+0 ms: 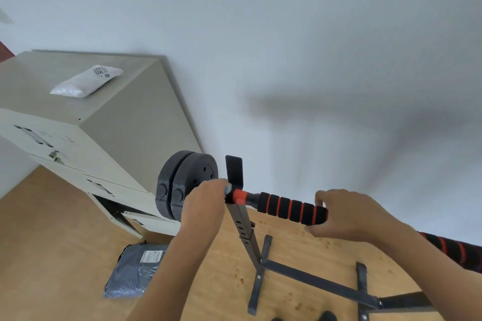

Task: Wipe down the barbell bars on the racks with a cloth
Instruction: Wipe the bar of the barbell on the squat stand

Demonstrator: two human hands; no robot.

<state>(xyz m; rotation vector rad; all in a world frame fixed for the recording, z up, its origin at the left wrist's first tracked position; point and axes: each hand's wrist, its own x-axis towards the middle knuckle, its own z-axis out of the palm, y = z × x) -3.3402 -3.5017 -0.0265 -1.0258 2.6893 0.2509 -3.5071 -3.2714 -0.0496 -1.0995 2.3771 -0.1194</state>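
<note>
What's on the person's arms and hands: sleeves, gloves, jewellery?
Nothing worn that shows. Left hand and right hand are bare, no gloves, rings or watch; left forearm and right forearm bare to the frame edge, no sleeve in view. Pale-blue spot at left fingertips: cannot identify.

You have a single view, the head camera: it looks forward and down, tilted, from close above the rack [243, 224], with the wall [287, 34] behind it and the floor [65, 242] beneath.

Weight plates [187, 180] and rack cradle [234, 169] crowd the bar [289, 207] end.
</note>
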